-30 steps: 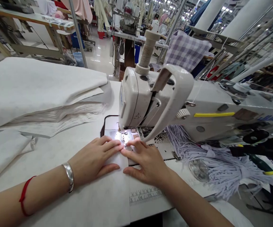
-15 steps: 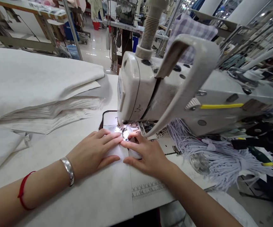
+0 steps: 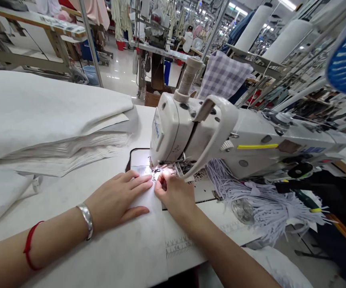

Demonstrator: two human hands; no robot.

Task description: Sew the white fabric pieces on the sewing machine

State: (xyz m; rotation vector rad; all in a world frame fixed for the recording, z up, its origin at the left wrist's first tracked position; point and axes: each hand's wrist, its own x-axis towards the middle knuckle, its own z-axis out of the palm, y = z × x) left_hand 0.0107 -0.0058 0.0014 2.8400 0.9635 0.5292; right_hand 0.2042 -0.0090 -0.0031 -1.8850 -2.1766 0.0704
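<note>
White cloth [image 3: 144,224] runs beneath our left hand [image 3: 116,202], which lies flat on it with the fingers together. Our right hand [image 3: 173,198] bunches its fingertips [image 3: 160,186] at the cloth's edge, just beside the presser foot [image 3: 155,174]; we cannot tell whether they pinch it. The cloth's far end reaches the lit needle area under the sewing machine [image 3: 170,128]. Stacked white fabric [image 3: 41,112] lies left on the table [image 3: 221,218], with bundled lilac cords [image 3: 259,200] right.

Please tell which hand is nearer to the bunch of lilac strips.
Right hand: left of the lilac strips, not touching them. Left hand: farther left, past the right hand.
</note>
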